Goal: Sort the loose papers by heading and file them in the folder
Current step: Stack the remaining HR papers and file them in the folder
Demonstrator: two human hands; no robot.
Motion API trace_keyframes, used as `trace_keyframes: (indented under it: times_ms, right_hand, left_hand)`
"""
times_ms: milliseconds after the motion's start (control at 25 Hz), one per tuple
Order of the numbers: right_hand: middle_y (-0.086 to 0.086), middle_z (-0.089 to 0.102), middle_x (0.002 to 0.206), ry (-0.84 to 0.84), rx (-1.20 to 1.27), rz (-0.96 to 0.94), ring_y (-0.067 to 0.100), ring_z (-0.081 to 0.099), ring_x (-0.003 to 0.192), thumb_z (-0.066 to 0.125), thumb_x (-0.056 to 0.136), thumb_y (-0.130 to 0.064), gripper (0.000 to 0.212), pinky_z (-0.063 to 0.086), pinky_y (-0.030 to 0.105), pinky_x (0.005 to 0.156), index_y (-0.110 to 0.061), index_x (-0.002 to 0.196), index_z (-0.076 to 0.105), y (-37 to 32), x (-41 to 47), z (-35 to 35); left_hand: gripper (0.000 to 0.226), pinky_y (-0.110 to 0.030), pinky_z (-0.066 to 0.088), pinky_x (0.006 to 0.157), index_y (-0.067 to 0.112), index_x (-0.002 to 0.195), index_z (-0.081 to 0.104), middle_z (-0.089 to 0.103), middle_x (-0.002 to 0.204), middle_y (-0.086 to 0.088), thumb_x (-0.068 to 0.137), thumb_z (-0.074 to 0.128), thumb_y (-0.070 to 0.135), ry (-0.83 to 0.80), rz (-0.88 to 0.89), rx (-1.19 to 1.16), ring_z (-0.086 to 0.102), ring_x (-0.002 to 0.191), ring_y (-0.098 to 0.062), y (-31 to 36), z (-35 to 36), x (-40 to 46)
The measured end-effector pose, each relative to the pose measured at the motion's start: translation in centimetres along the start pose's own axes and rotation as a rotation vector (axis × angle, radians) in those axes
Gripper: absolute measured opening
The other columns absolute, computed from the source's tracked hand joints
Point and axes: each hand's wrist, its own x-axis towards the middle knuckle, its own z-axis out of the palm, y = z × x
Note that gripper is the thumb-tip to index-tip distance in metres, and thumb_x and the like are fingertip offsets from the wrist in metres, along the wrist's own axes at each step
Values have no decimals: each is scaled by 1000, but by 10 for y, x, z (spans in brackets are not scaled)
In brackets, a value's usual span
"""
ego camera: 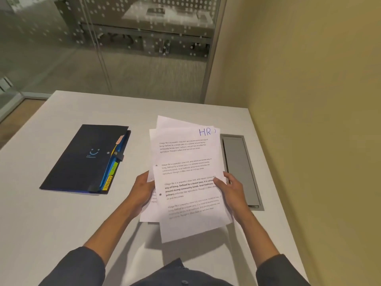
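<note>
I hold a loose stack of white printed papers (185,172) above the table, fanned slightly. The top sheet bears a blue handwritten heading "HR" at its upper right. My left hand (142,193) grips the stack's left edge, fingers curled behind the sheets. My right hand (231,188) grips the right edge with the thumb on top. A dark navy folder (82,159) lies closed on the table to the left, with coloured tabs along its right side, one yellow reading "SPORTS", one green, one orange.
The white table (51,213) runs up to a yellowish wall on the right. A grey recessed cable tray (240,170) is set into the tabletop just right of the papers. Glass partition stands beyond the table's far edge.
</note>
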Motion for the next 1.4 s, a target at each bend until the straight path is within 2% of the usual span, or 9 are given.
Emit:
trace_keyframes:
  times_ms: [120,200,320,440,520,680,960,1160,1400]
  right_hand:
    - [-5,74,90,13,34,-8,9,73,75,67,91,-7,21,54,17,62,-26,98,61,2,0,12]
    - [-2,76,92,43,29,-44,13,74,79,68,91,-10,18,55,21,66,-22,103,65,0,-2,18]
    - [-3,76,96,77,46,-86,13,74,84,68,92,-13,13,55,25,74,-24,99,67,-2,-4,23]
    - [-12,74,93,91,70,-94,8,70,89,68,92,-18,11,56,28,79,-27,97,64,-3,-6,27]
    - [0,75,105,55,65,-125,20,71,99,66,94,-18,20,57,39,88,-16,114,66,-3,-7,29]
    - [0,77,99,-49,16,-187,18,74,90,62,94,-6,18,58,25,73,-12,109,70,-22,-11,28]
    - [-9,75,94,-57,-139,-236,15,73,85,68,91,-16,11,56,21,66,-22,100,71,-30,0,36]
    - [-9,74,94,-25,-131,-216,14,71,84,69,91,-17,14,54,19,64,-23,104,70,-13,0,43]
    - [1,76,89,71,-50,-317,17,73,80,79,82,-19,22,59,28,66,-13,101,73,-18,-4,43]
  left_hand:
    - [25,-27,56,60,17,108,69,76,95,-3,92,57,1,-2,37,6,73,86,-22,4,8,-7]
    - [22,-24,55,58,16,107,69,76,92,-2,95,55,4,19,54,13,73,82,-19,5,12,-8]
    - [24,-25,55,61,25,104,68,75,88,2,102,44,31,55,61,55,72,82,-19,9,12,-9]
    - [43,-37,54,80,38,105,65,75,98,3,100,26,55,24,12,-49,71,91,-18,14,5,-5]
    - [26,-42,54,87,33,108,65,74,106,2,100,42,41,-11,57,-52,71,96,-20,19,-1,-2]
    - [19,-38,56,83,22,109,66,74,104,1,95,58,12,1,105,61,72,93,-19,25,-10,5]
    - [16,-19,53,62,18,102,67,73,97,5,93,60,8,17,66,146,71,78,-7,20,-8,15]
    - [14,-27,51,66,20,100,65,70,97,4,93,60,10,118,80,90,65,88,-15,18,-2,20]
    - [22,-26,49,63,20,107,63,70,97,4,89,64,7,140,125,102,65,85,-12,19,4,20]
